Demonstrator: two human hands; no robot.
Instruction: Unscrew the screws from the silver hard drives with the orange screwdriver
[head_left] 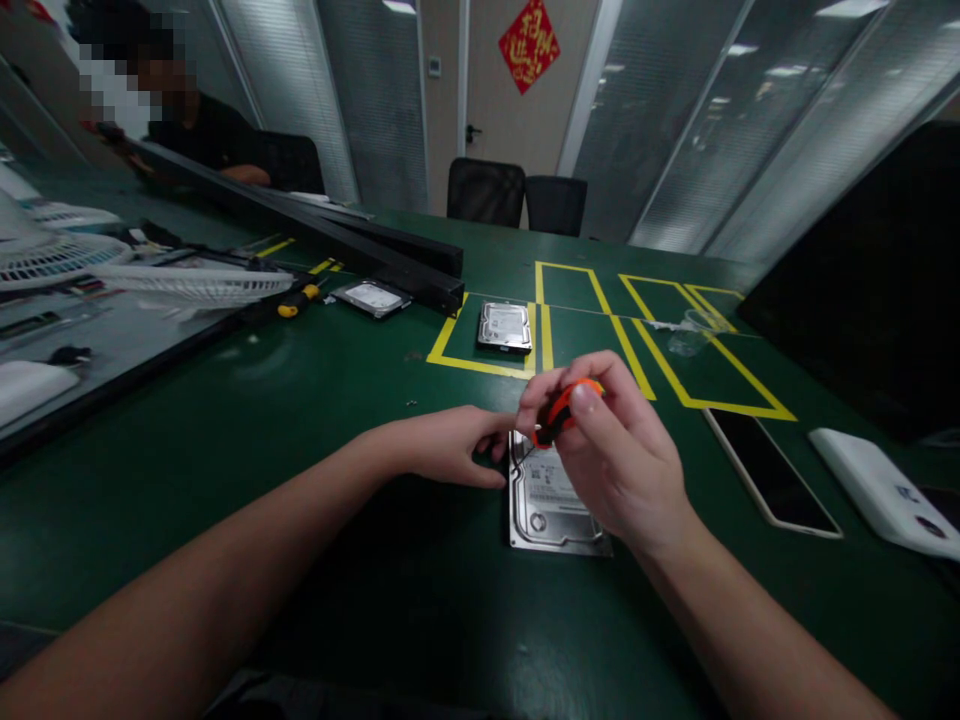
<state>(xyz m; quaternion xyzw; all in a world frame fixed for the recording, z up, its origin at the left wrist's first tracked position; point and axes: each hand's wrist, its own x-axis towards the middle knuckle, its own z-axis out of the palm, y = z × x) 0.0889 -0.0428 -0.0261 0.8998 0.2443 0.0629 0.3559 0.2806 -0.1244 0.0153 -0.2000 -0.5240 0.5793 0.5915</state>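
Observation:
A silver hard drive (551, 505) lies flat on the green table (300, 420) in front of me. My right hand (615, 455) is closed round an orange-and-black screwdriver (561, 408), held upright over the drive's far left corner. My left hand (450, 445) rests on the table at the drive's left far edge, its fingers curled against the corner. Whether those fingers hold anything is hidden.
A second hard drive (505, 326) lies in a yellow-taped box (480, 365), a third (372, 298) beside a long black bar (360, 250). A yellow-handled screwdriver (298, 300), a phone (772, 472), a white box (885, 490), a clear plastic bag (690, 335). A person sits far left.

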